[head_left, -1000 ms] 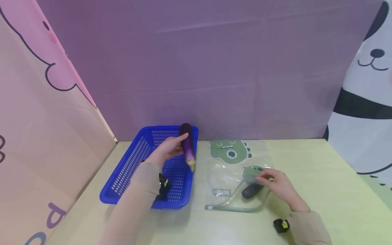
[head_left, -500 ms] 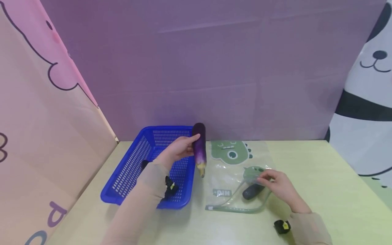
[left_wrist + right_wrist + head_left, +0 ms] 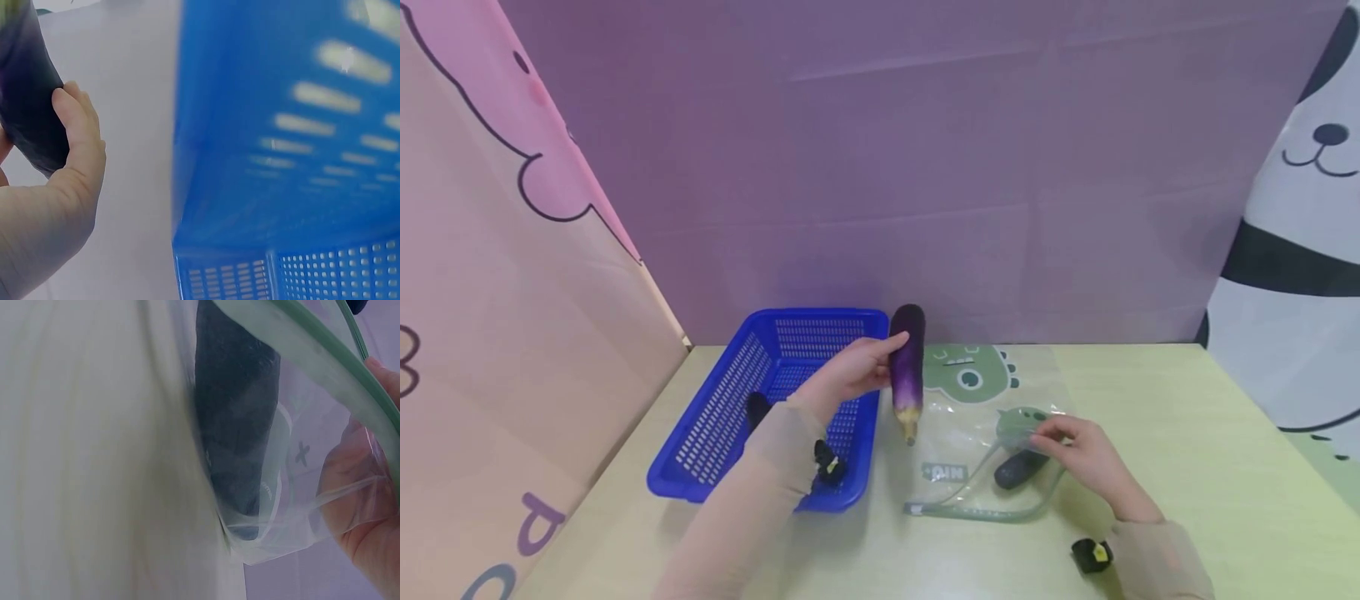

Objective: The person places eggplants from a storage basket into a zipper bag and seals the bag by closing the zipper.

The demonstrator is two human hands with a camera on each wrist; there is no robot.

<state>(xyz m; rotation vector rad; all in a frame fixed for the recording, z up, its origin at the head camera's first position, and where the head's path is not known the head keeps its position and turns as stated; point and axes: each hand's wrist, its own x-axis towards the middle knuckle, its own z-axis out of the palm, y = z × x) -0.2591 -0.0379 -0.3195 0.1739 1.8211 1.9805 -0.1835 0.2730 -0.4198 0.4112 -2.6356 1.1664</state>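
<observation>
My left hand (image 3: 859, 368) grips a purple eggplant (image 3: 908, 362) by its middle, its pale stem end pointing down toward me. The eggplant hangs between the blue basket (image 3: 666, 490) and a clear zip bag (image 3: 925, 450) with a green cartoon print. At the bag's right side my right hand (image 3: 1081, 450) pinches the edge of its mouth, which gapes. Inside the bag lies a dark, long object (image 3: 234, 419), seen through the plastic; its kind is not plain. In the left wrist view the eggplant (image 3: 31, 94) shows dark against the fingers (image 3: 78, 125).
Another dark object (image 3: 757, 408) lies in the basket, partly hidden by my left forearm. The basket's tall side wall (image 3: 250, 156) stands close beside my left hand. A purple backdrop (image 3: 850, 167) rises behind the pale yellow table (image 3: 1187, 467).
My left hand has carried the eggplant rightward, from above the basket's right rim to the bag's left edge. The right hand keeps its pinch on the bag and has barely moved.
</observation>
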